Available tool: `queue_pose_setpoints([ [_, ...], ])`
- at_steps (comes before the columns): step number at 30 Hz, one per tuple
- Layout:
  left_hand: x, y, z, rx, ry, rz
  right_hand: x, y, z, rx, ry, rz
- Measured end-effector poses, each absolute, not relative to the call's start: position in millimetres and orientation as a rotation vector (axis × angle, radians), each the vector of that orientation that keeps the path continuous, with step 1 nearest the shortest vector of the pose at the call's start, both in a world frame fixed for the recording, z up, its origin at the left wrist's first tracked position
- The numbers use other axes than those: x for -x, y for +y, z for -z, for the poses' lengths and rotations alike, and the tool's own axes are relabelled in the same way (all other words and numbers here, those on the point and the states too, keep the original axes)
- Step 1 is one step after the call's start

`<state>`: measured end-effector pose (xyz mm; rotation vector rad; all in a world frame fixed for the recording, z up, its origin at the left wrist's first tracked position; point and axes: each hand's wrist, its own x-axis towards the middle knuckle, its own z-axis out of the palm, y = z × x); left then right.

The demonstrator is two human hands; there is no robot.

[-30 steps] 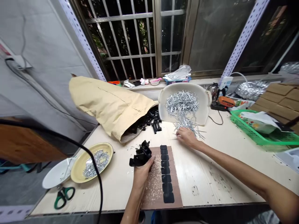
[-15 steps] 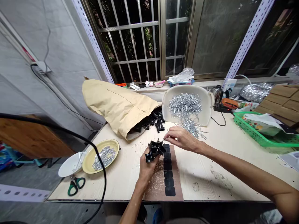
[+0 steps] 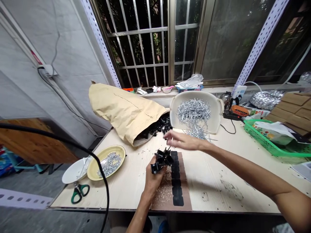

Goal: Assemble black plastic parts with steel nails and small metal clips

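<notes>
My left hand is closed around a bunch of black plastic parts, held above a brown board that carries a column of black pieces. My right hand hovers just above and right of that bunch, its fingers pinched on a thin metal nail. Behind it a cream tub lies tilted, spilling silver nails onto the table.
A tan paper sack spills more black parts at the back. A yellow plate of small metal bits, a white dish and green scissors sit at left. A green basket stands at right; a black cable crosses the foreground.
My right hand left the nail pile and came back left to the black bunch with a nail pinched. My left hand raised the bunch slightly. The camera shifted.
</notes>
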<state>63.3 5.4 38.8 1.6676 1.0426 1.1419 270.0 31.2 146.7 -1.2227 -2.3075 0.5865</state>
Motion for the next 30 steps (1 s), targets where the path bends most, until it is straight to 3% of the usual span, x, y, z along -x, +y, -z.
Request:
queue_pose_setpoints([
  [6, -70.3, 1.7, -45.7, -1.279, 1.229, -1.256, -284.9, 91.9, -82.9, 2.073, -1.947, -0.435],
  [12, -70.5, 8.1, -65.3, -0.956, 0.974, -1.257, -254.2, 105.0, -31.2, 2.232, -1.917, -0.446],
  [17, -50.7, 20.7, -55.3, -0.860, 0.944, -1.284, -261.9, 89.9, -49.7, 2.106, -1.917, -0.416],
  [24, -61.6, 25.8, -27.2, -1.069, 1.180, -1.211, -240.9, 36.3, -112.0, 1.074, -1.514, -0.581],
  [30, -66.1, 24.2, -33.6, -1.132, 1.222, -1.168, -221.9, 26.3, -118.5, 1.011, -1.546, -0.483],
])
